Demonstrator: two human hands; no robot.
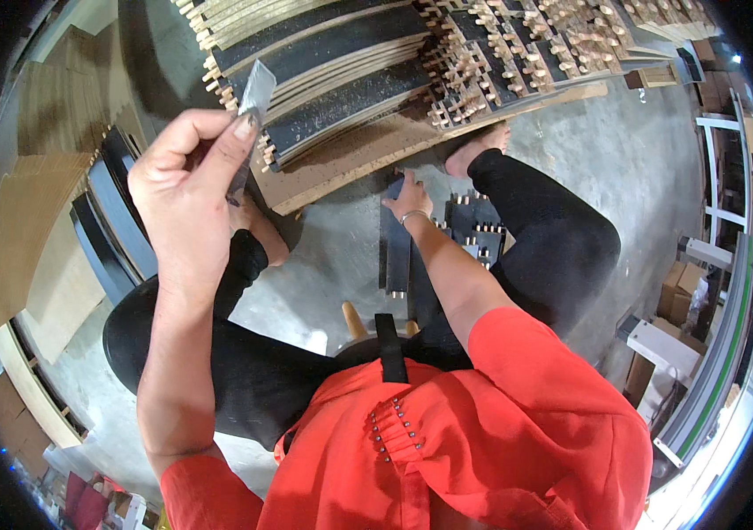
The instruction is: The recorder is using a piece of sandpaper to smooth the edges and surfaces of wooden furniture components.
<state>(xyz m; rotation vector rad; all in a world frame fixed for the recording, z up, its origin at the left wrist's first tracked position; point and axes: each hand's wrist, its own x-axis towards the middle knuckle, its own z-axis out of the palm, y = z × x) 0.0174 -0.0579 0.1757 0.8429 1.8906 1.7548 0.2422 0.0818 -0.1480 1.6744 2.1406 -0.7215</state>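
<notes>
My left hand (pixel 186 185) is raised at upper left, thumb and fingers pinched around a thin, shiny, pale grey strip (pixel 258 86). Its tip points up, and a darker end shows below the fist; its exact kind is unclear. Lower down, between my knees, my right hand (pixel 410 198) grips the far end of a narrow dark board (pixel 397 252), with a bracelet at the wrist. Light wooden dowels stick out of the board's near end. Beside it, partly behind my right forearm and leg, lie more dark boards with dowels (pixel 472 213).
Ahead, stacked dark boards (pixel 341 88) and dowelled pieces (pixel 518 53) cover a low wooden platform (pixel 306 187). Flat panels (pixel 41 212) lean at left, near dark boards (pixel 111 238). A long metal rail frame (pixel 716 353) and cardboard boxes (pixel 678 291) stand at right.
</notes>
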